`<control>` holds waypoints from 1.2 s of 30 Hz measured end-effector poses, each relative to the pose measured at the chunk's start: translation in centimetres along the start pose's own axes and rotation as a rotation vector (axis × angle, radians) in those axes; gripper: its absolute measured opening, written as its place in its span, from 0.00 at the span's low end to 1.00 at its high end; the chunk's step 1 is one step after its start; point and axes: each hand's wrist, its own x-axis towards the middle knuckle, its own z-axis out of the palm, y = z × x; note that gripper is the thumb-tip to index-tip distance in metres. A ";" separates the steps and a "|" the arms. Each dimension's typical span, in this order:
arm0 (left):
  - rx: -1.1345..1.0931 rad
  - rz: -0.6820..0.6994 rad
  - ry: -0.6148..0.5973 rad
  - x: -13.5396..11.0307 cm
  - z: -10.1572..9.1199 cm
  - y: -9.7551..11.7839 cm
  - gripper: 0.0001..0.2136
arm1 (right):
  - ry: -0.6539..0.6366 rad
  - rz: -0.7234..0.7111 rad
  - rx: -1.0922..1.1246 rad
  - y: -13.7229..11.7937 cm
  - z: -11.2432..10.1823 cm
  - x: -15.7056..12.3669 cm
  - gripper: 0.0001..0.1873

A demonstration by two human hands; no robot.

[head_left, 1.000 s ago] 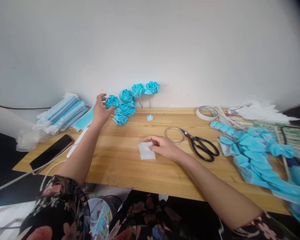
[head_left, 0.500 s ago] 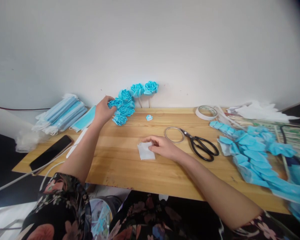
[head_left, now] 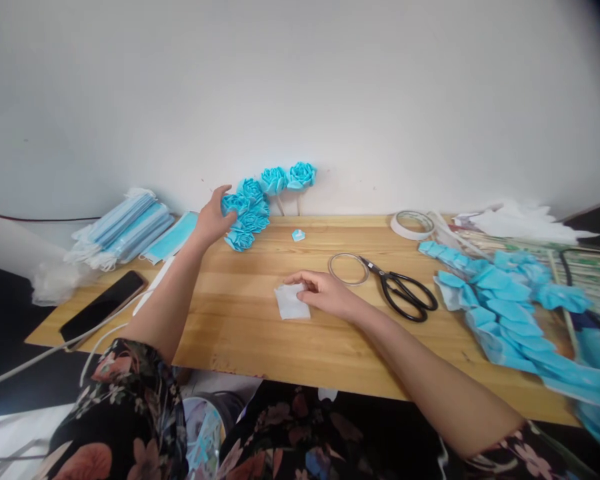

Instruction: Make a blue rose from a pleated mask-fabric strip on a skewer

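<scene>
My left hand (head_left: 214, 215) is at the left side of a cluster of blue fabric flowers (head_left: 253, 217), its thumb and fingers spread apart. The thumb tip overlaps the nearest bloom; whether it touches cannot be told. Two more blue flowers on thin stems, a middle one (head_left: 274, 181) and a right one (head_left: 303, 175), lean against the wall. Near the middle of the table, my right hand (head_left: 325, 293) pinches the upper right of a small white square sheet (head_left: 293, 303) that lies on the wood. A small folded blue piece (head_left: 299, 235) rests behind that hand.
Right of my right hand lie a thin wire ring (head_left: 349, 285) and black-handled scissors (head_left: 410, 293). A tape roll (head_left: 413, 225) is farther back. Pleated blue strips (head_left: 510, 313) spread over the right side. Stacked masks (head_left: 123, 227) and a phone (head_left: 103, 307) are at left.
My left hand's fingers have opened wider and lifted a little at the flower cluster. The right hand and the white sheet stay in place.
</scene>
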 end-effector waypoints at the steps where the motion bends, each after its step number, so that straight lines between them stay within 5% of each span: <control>1: -0.052 0.015 0.001 -0.1 0.1 -0.4 0.35 | 0.001 -0.001 -0.003 -0.1 0.0 0.0 0.23; 9: -0.373 0.014 0.094 0.4 0.7 -2.5 0.39 | 0.004 0.017 0.009 0.0 0.0 -0.1 0.23; 18: -0.227 0.010 0.266 -1.0 -0.3 -1.1 0.33 | -0.001 0.021 0.019 -0.3 0.0 -0.2 0.23; 21: -0.167 0.029 0.385 -3.8 -1.4 1.4 0.27 | 0.000 0.020 0.028 -0.1 0.0 0.0 0.23; 24: -0.249 0.058 0.425 -10.0 -2.9 5.9 0.21 | -0.002 0.008 0.055 0.1 0.1 0.0 0.24; 26: -0.383 0.101 0.188 -15.5 -3.9 9.0 0.18 | -0.004 0.007 0.066 0.2 0.1 0.0 0.23; 29: -0.638 0.294 -0.560 -23.5 -3.7 11.7 0.17 | -0.001 0.012 0.059 0.2 0.0 0.0 0.22; 31: -0.792 0.178 -0.910 -27.8 -1.6 11.5 0.18 | 0.003 0.008 0.069 0.3 0.1 -0.1 0.22; 34: -0.913 -0.105 -0.976 -31.8 3.7 9.0 0.18 | -0.001 0.000 0.094 0.5 0.2 0.0 0.21; 36: -0.812 -0.094 -0.939 -32.5 7.3 7.5 0.17 | -0.001 -0.002 0.095 0.7 0.2 0.0 0.21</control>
